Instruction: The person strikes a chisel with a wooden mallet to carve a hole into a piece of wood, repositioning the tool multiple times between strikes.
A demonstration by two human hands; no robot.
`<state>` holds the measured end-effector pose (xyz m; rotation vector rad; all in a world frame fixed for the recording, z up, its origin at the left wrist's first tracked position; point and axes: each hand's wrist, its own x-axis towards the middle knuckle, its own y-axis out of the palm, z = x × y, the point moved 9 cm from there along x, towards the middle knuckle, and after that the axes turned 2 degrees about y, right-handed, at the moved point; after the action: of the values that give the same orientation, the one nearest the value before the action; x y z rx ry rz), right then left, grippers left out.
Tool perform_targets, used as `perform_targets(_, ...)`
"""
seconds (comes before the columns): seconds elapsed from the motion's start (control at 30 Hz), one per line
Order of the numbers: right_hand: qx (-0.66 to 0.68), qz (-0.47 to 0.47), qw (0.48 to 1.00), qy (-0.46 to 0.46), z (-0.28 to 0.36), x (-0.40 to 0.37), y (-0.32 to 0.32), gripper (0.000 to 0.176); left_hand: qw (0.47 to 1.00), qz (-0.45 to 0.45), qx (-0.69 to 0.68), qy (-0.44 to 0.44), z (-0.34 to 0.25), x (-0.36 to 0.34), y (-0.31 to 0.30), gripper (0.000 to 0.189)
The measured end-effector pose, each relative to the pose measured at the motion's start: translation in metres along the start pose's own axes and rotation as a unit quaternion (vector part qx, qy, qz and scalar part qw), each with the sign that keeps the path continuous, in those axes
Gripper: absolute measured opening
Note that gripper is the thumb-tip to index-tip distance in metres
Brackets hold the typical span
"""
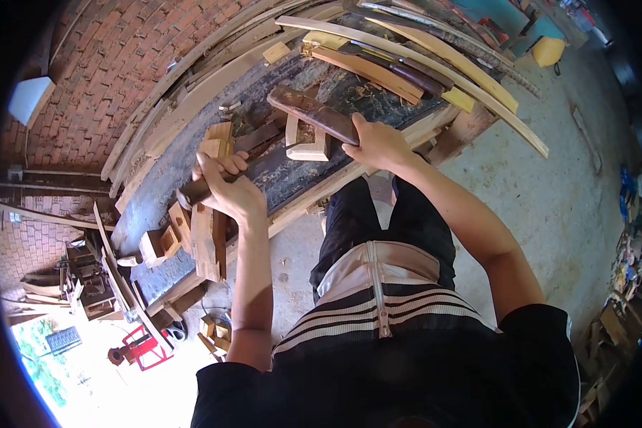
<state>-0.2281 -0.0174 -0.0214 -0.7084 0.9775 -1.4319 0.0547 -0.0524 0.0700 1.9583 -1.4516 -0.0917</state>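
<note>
My left hand point(227, 187) is closed around the dark wooden handle point(195, 192) of a chisel-like tool, whose thin shaft points right toward a pale hollowed wooden block point(308, 151). My right hand point(379, 145) grips the narrow end of a dark wooden mallet point(308, 114). The mallet's broad end extends up and left above the block. The block sits on the dark workbench point(264, 175), its cavity partly hidden by the mallet. Below my left hand stand notched wooden pieces point(208, 246) at the bench edge.
Long wooden strips point(192, 100) line the back of the bench. A saw-like tool with a dark handle point(415, 76) lies among planks at upper right. A red stool point(148, 348) and small wood blocks point(214, 335) are at lower left. A brick wall rises behind.
</note>
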Motion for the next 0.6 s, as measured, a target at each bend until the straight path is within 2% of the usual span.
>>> perform_targets(0.03,-0.001,-0.008,1.0,-0.009,-0.001,0.001,0.001,0.044,0.998,0.054,-0.008,0.003,-0.002,0.006,0.017,0.032)
perform_targets(0.17,0.009,-0.03,0.999,-0.011,0.002,-0.002,0.0,0.043,0.993,0.12,-0.001,0.006,0.0,0.012,0.06,0.029)
perform_targets(0.23,0.021,-0.018,1.0,0.003,-0.002,-0.001,0.002,0.043,0.993,0.119,-0.002,-0.003,0.004,0.011,0.07,0.028)
perform_targets(0.3,0.025,-0.02,0.999,0.003,-0.002,-0.002,0.003,0.042,0.988,0.145,0.001,-0.048,0.014,0.01,0.077,0.03)
perform_targets(0.57,0.032,-0.031,0.999,0.002,-0.004,-0.002,0.003,0.045,0.991,0.121,0.013,-0.049,0.017,0.008,0.087,0.033)
perform_targets(0.6,0.037,-0.012,0.999,0.009,-0.005,-0.002,0.005,0.051,0.991,0.122,0.024,-0.045,0.018,0.008,0.089,0.033)
